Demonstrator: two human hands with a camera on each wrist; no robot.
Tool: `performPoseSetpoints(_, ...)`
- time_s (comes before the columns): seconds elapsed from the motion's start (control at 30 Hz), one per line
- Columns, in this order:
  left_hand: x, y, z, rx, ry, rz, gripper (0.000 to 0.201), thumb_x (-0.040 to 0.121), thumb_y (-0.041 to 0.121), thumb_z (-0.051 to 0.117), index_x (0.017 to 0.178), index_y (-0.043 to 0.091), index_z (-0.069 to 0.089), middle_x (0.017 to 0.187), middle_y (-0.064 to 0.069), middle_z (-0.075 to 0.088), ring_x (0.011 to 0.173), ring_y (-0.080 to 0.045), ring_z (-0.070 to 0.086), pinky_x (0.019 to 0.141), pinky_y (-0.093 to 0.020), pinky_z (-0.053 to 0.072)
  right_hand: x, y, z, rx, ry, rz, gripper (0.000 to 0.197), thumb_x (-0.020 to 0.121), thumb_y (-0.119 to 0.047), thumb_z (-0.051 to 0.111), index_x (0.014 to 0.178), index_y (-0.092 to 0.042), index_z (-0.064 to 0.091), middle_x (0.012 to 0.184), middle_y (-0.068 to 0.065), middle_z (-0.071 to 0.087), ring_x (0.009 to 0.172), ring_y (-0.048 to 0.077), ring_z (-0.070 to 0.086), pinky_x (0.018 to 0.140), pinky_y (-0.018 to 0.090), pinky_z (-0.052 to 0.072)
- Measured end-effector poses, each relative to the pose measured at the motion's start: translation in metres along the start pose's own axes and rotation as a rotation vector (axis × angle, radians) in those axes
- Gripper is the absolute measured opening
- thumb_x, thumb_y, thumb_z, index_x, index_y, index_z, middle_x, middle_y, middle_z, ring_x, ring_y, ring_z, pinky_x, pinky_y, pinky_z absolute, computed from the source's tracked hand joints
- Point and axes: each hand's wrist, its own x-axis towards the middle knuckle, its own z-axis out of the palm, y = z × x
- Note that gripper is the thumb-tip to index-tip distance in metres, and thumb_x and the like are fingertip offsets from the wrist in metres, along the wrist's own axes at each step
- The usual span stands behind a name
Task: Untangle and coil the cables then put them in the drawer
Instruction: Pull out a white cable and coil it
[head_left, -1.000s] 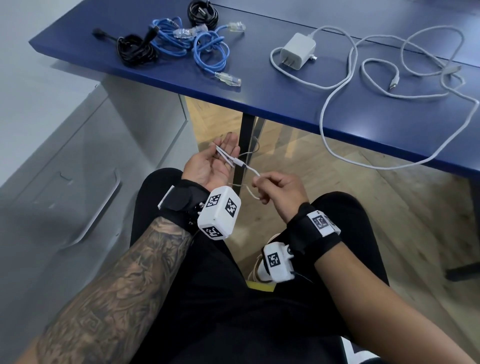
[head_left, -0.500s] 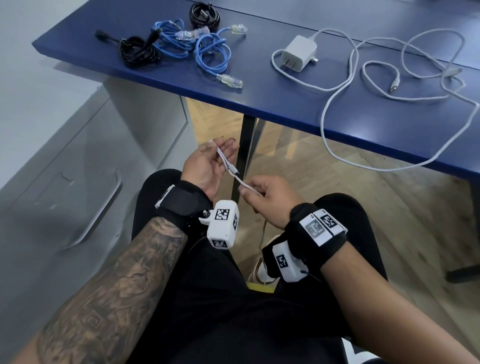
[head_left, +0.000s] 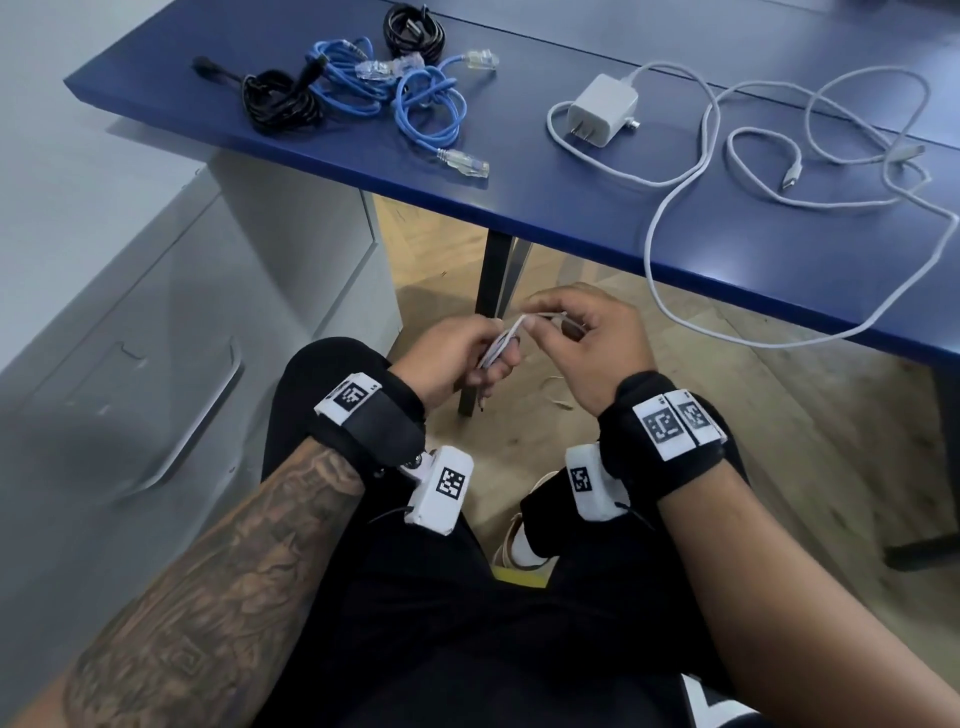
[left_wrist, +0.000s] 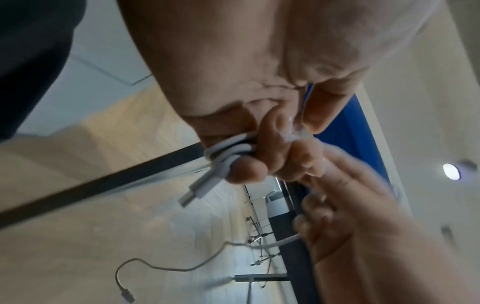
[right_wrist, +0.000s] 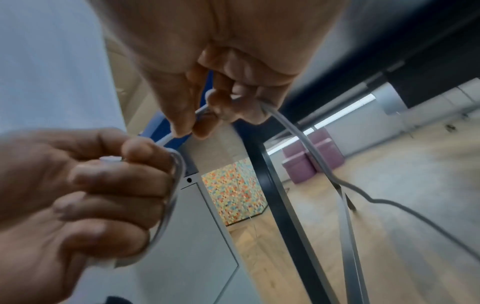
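Below the table edge, over my lap, both hands work a thin white cable (head_left: 501, 340). My left hand (head_left: 480, 345) grips a few turns of it wound round the fingers; the coil (left_wrist: 228, 151) and a short plug end (left_wrist: 193, 194) stick out under the fist. My right hand (head_left: 545, 318) pinches the same cable (right_wrist: 298, 135) just beside the left hand (right_wrist: 98, 185). The loose tail (left_wrist: 182, 269) hangs down toward the floor and ends in a plug. The grey drawer unit (head_left: 130, 395) stands shut at my left.
On the blue table (head_left: 545, 208) lie a white charger (head_left: 602, 111) with a long loose white cable (head_left: 670, 218), tangled blue network cables (head_left: 426, 111) and two black cable bundles (head_left: 280, 98). A black table leg (head_left: 491, 280) stands just behind my hands.
My left hand has turned from palm-up to palm-down and closed round the cable. My right hand has moved up and right, laying cable over the left fingers.
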Motion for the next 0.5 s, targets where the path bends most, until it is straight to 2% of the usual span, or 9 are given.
performPoseSetpoints(0.13, -0.006, 0.006, -0.008, -0.344, -0.206, -0.081, 0.033, 0.094, 0.02, 0.031, 0.07, 0.008, 0.05, 0.051, -0.001, 0.033, 0.042, -0.012, 0.022, 0.05, -0.026, 0.033, 0.0, 0.008, 0.013, 0.166, -0.019, 0.083, 0.015, 0.091, -0.021, 0.07, 0.103, -0.028, 0.076, 0.097, -0.01, 0.074, 0.094, 0.006, 0.068, 0.089, 0.034, 0.055)
performPoseSetpoints(0.2, -0.007, 0.007, -0.011, -0.577, -0.236, -0.068, 0.035, 0.095, 0.019, 0.029, 0.069, 0.009, 0.05, 0.051, 0.001, 0.036, 0.042, -0.01, 0.024, 0.049, -0.024, 0.034, -0.006, 0.011, 0.026, 0.25, -0.087, 0.133, 0.02, 0.098, -0.016, 0.061, 0.111, -0.024, 0.073, 0.091, -0.019, 0.073, 0.084, -0.003, 0.066, 0.082, 0.025, 0.054)
performPoseSetpoints(0.23, -0.006, 0.007, -0.014, -0.689, -0.218, -0.042, 0.035, 0.095, 0.018, 0.029, 0.071, 0.009, 0.052, 0.054, 0.001, 0.039, 0.044, -0.01, 0.026, 0.05, -0.024, 0.036, -0.012, 0.012, 0.032, 0.235, -0.137, 0.173, 0.023, 0.1, -0.016, 0.056, 0.114, -0.025, 0.071, 0.083, -0.022, 0.07, 0.073, -0.006, 0.062, 0.073, 0.02, 0.05)
performPoseSetpoints(0.27, -0.004, 0.007, -0.017, -0.782, -0.182, -0.008, 0.032, 0.095, 0.017, 0.031, 0.074, 0.009, 0.054, 0.059, 0.0, 0.042, 0.046, -0.01, 0.029, 0.054, -0.024, 0.039, -0.018, 0.014, 0.037, 0.201, -0.201, 0.215, 0.024, 0.102, -0.018, 0.052, 0.116, -0.027, 0.069, 0.075, -0.018, 0.068, 0.061, -0.005, 0.057, 0.064, 0.02, 0.047)
performPoseSetpoints(0.33, 0.001, 0.005, -0.026, -0.889, -0.072, 0.051, 0.023, 0.095, 0.015, 0.036, 0.084, 0.008, 0.055, 0.07, -0.001, 0.048, 0.052, -0.009, 0.039, 0.065, -0.026, 0.046, -0.032, 0.016, 0.045, 0.14, -0.347, 0.272, 0.022, 0.104, -0.025, 0.048, 0.116, -0.032, 0.066, 0.069, -0.003, 0.064, 0.05, 0.006, 0.049, 0.052, 0.026, 0.043)
performPoseSetpoints(0.37, 0.004, 0.002, -0.031, -0.904, -0.009, 0.067, 0.021, 0.097, 0.013, 0.037, 0.088, 0.007, 0.055, 0.074, -0.002, 0.05, 0.054, -0.009, 0.045, 0.072, -0.028, 0.048, -0.038, 0.013, 0.046, 0.127, -0.409, 0.297, 0.022, 0.104, -0.027, 0.048, 0.116, -0.031, 0.065, 0.067, 0.001, 0.061, 0.048, 0.01, 0.048, 0.049, 0.027, 0.043)
performPoseSetpoints(0.43, 0.009, -0.006, -0.037, -0.88, 0.096, 0.07, 0.021, 0.101, 0.013, 0.038, 0.092, 0.007, 0.057, 0.08, -0.005, 0.055, 0.061, -0.01, 0.055, 0.085, -0.03, 0.05, -0.045, 0.005, 0.046, 0.112, -0.465, 0.323, 0.022, 0.104, -0.024, 0.048, 0.115, -0.021, 0.066, 0.063, -0.002, 0.055, 0.045, 0.003, 0.047, 0.05, 0.022, 0.042)
performPoseSetpoints(0.47, 0.011, -0.01, -0.037, -0.841, 0.132, 0.076, 0.022, 0.102, 0.012, 0.038, 0.094, 0.006, 0.057, 0.084, -0.007, 0.058, 0.066, -0.012, 0.059, 0.087, -0.031, 0.052, -0.044, 0.001, 0.044, 0.078, -0.473, 0.304, 0.022, 0.103, -0.022, 0.048, 0.112, -0.015, 0.067, 0.063, -0.004, 0.053, 0.046, 0.002, 0.049, 0.052, 0.017, 0.041)
performPoseSetpoints(0.5, 0.012, -0.012, -0.036, -0.784, 0.17, 0.094, 0.022, 0.103, 0.012, 0.038, 0.095, 0.005, 0.058, 0.087, -0.009, 0.06, 0.069, -0.013, 0.063, 0.086, -0.031, 0.055, -0.042, -0.002, 0.041, 0.017, -0.48, 0.263, 0.023, 0.103, -0.022, 0.049, 0.108, -0.01, 0.067, 0.063, -0.004, 0.054, 0.05, 0.003, 0.051, 0.055, 0.018, 0.041)
